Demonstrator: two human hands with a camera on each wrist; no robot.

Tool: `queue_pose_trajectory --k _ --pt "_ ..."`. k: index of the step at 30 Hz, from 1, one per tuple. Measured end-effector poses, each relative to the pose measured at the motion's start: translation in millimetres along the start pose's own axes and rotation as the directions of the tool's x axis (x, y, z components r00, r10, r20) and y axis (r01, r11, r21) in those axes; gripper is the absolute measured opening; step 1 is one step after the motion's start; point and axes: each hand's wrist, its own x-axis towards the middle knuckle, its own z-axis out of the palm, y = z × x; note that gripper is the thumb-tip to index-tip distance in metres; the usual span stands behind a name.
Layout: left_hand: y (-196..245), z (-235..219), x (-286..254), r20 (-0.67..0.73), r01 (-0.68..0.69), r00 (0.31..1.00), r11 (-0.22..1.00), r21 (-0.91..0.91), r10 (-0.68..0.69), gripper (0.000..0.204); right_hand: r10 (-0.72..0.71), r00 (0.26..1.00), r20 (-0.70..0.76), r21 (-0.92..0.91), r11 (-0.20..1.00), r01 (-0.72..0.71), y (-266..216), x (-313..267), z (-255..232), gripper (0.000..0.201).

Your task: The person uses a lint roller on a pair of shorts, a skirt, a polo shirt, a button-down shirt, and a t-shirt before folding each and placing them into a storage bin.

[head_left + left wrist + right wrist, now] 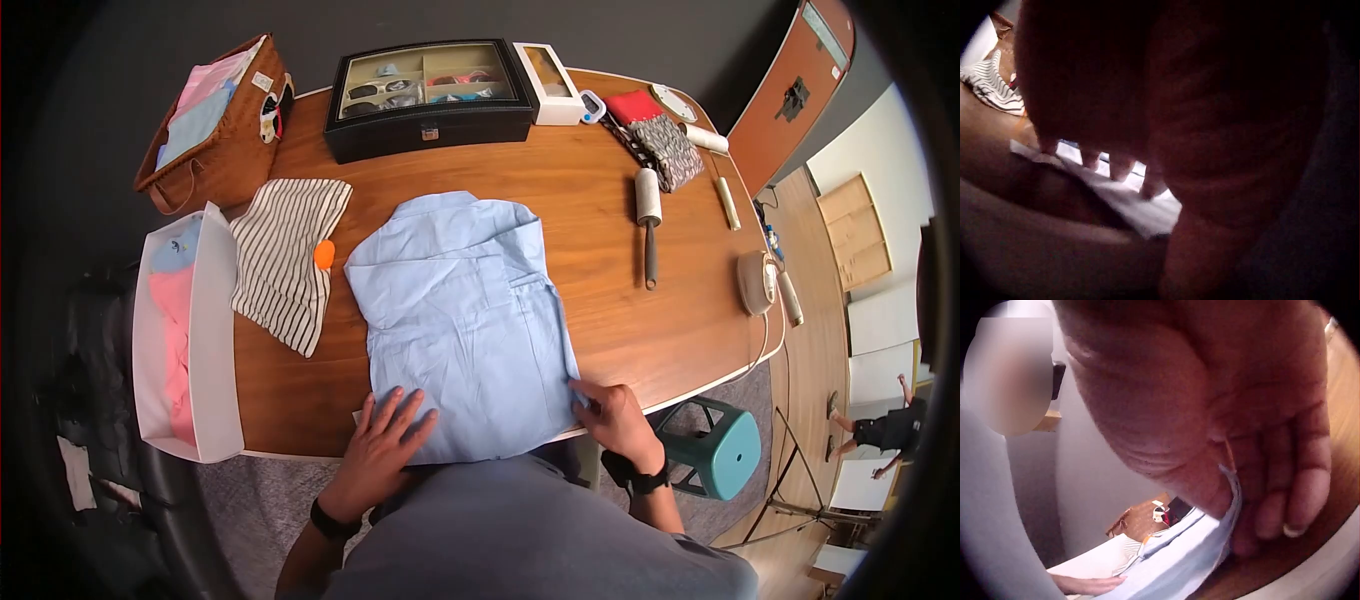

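A light blue shirt (pixel 460 320) lies folded on the wooden table, its lower end at the front edge. My left hand (pixel 378 455) rests on its lower left corner with fingers spread; in the left wrist view the fingers of that hand (pixel 1179 112) touch the pale cloth (pixel 1141 212). At the lower right side, my right hand (pixel 618 425) pinches the shirt's edge. The right wrist view shows the cloth (pixel 1191 550) held between thumb and index finger of this hand (pixel 1210 425), the other fingers loosely bent.
Left of the shirt are a striped cloth (pixel 285 255) with an orange object (pixel 324 254), a white box (pixel 215 340) and a brown basket (pixel 225 145). Behind stands a black glasses case (pixel 430 133). A lint roller (pixel 648 205) lies right; a teal stool (pixel 728 455) stands beyond the table edge.
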Motion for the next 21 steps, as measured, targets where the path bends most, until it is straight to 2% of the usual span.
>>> queue_pose_trajectory --k 2,3,4,5,6,7,9,11,13,15,16,17,18,19,21 --pt "-10.1 12.2 -6.5 -0.111 -0.001 0.994 0.983 0.184 0.022 0.059 0.084 0.963 0.256 0.13 0.984 -0.121 -2.6 -7.2 -12.3 0.041" --pt "-11.8 16.1 -11.8 -0.111 0.0 0.994 0.983 0.183 0.02 0.059 0.094 0.941 0.325 0.147 0.978 -0.149 -5.3 -7.9 -19.0 0.044" --pt "-11.8 17.1 -15.6 -0.146 -0.019 0.989 0.996 0.089 0.032 0.054 0.092 0.941 0.326 0.147 0.978 -0.147 -3.9 -8.3 -19.1 0.044" --pt "-12.0 17.9 -18.6 -0.181 -0.042 0.983 0.999 -0.007 0.04 0.049 0.032 0.955 0.294 0.166 0.983 -0.083 -1.9 -9.0 -18.3 0.044" --pt "-13.0 18.9 -20.8 -0.183 -0.039 0.982 0.999 -0.007 0.037 0.049 -0.03 0.965 0.26 0.182 0.983 -0.019 0.5 -9.1 -17.5 0.044" --pt "-14.8 20.5 -22.9 -0.233 -0.06 0.971 0.998 0.012 0.061 0.043 -0.032 0.965 0.262 0.182 0.983 -0.017 4.2 -7.6 -15.6 0.044" --pt "-21.1 25.2 -24.7 -0.286 -0.073 0.955 0.997 0.036 0.08 0.037 -0.151 0.981 0.118 -0.113 0.98 0.164 12.5 -1.0 -10.0 0.035" --pt "-27.0 28.1 -23.9 -0.459 -0.103 0.885 0.994 -0.031 0.077 0.03 -0.19 0.978 0.085 -0.13 0.971 0.2 16.1 3.2 -6.9 0.029" --pt "-29.7 25.6 -24.8 -0.504 -0.084 0.863 0.992 -0.092 0.026 0.029 -0.23 0.972 0.049 -0.152 0.96 0.235 16.2 7.2 -10.9 0.023" --pt "-31.7 14.1 -23.6 -0.548 -0.074 0.836 0.986 -0.151 -0.021 0.029 -0.099 0.988 0.121 0.098 0.991 0.088 8.5 10.9 -23.8 0.02" --pt "-31.8 3.8 -24.3 -0.573 -0.083 0.815 0.964 -0.254 -0.081 0.028 -0.107 0.987 0.118 0.098 0.991 0.095 1.6 14.2 -32.2 0.02" --pt "-32.5 -5.9 -23.6 -0.591 -0.097 0.794 0.93 -0.354 -0.142 0.028 -0.171 0.984 0.039 0.156 0.974 0.163 -6.4 18.4 -42.3 0.014" --pt "-34.0 -14.8 -21.1 -0.597 -0.098 0.79 0.932 -0.348 -0.139 0.028 -0.23 0.972 -0.046 0.209 0.949 0.234 -10.5 24.0 -49.4 0.012" --pt "-36.4 -24.3 -17.1 -0.621 -0.056 0.759 0.932 -0.359 -0.194 0.026 -0.225 0.974 -0.035 0.207 0.952 0.227 -3.0 30.8 -56.0 0.015" --pt "-48.0 -40.5 -0.3 -0.664 -0.003 0.687 0.913 -0.409 -0.295 0.017 -0.235 0.966 -0.112 0.247 0.935 0.256 -14.8 54.9 -67.0 0.017"
